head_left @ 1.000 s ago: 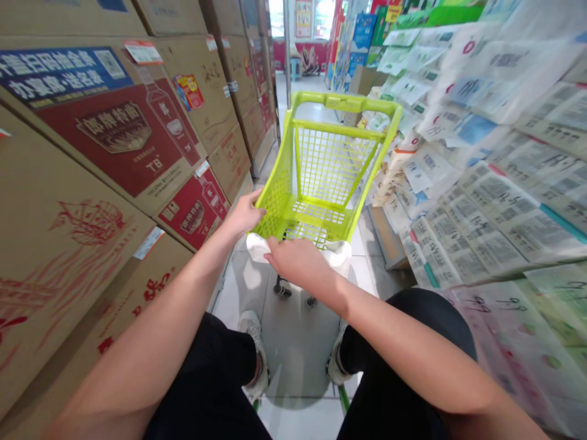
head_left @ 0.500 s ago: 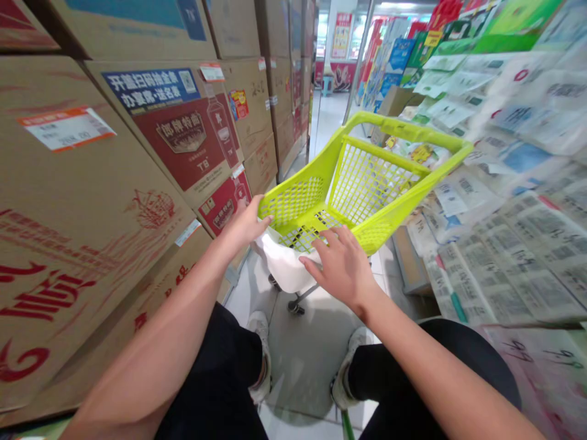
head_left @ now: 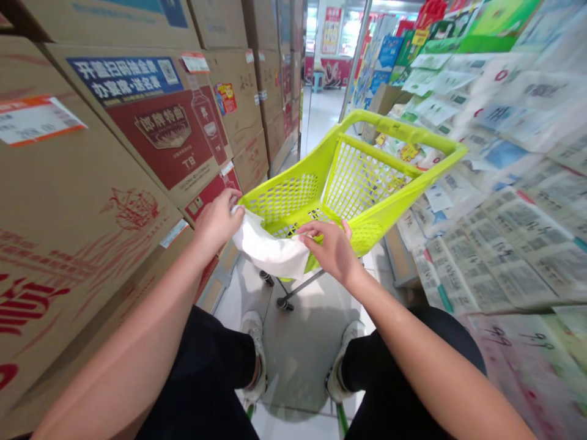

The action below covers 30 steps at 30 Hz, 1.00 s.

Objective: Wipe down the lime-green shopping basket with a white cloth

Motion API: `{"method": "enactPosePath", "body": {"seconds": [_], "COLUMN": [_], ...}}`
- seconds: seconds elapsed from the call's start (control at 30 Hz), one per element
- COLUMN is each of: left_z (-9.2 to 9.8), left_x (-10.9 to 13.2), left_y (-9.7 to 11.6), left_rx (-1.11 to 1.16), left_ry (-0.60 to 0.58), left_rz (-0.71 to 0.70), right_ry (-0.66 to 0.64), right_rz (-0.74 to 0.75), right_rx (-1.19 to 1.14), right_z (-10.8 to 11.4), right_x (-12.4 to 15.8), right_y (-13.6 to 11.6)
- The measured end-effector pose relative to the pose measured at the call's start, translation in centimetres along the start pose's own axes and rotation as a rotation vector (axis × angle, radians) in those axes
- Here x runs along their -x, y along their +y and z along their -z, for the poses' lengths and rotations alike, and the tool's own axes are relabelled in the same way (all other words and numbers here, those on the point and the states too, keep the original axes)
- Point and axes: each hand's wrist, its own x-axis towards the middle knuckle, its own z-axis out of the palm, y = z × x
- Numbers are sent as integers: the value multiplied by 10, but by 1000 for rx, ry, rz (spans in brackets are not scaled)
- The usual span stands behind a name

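Note:
A yellow-green shopping cart stands in front of me, its near rim draped with a white cloth or wipe. At the rim's left corner, my left hand pinches one end of the cloth between thumb and fingers. My right hand has the cloth's other end between its thumb and fingertips, over the near right part of the rim. The basket holds nothing that I can see. One caster shows below it on the tiled floor.
Stacked cardboard cartons with price tags wall the left side. Packs of tissue paper are piled on the right, close to the cart. Beyond the cart the aisle floor runs toward a blue stool. My shoes stand apart on the tiles.
My left hand has moved left and slightly up along the rim, and the cloth now stretches wider. My right hand has turned, its fingers drawn together at the cloth. The view has shifted slightly.

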Motion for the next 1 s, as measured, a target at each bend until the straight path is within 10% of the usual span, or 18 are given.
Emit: {"method": "enactPosePath", "body": {"seconds": [0.13,0.33,0.47,0.6,0.7,0.83,1.0], "left_z": [8,14,14,9,-4,-22,-13], "left_x": [8,40,55,65,73,78,63], "left_y": [22,64,73,76,79,78,50], "left_rx": [514,960,674,38,-132,-255,-311], "left_ry": [21,-376,-574,-314,-241,-434,-508], "left_rz": [57,212,46,-219,-403,-577,-641], "right_ry": [163,418,443,511,255,-193,-99], "right_rz": [72,140,154,192,352,530,522], "right_rx": [-204,62,297,549,558,577,675], "right_z": [17,81,103,92,70,34,31], "right_x": [-15,-56,-68,-59,-46,-22,-17], "right_y": [11,45,66,62,48,31,44]}}
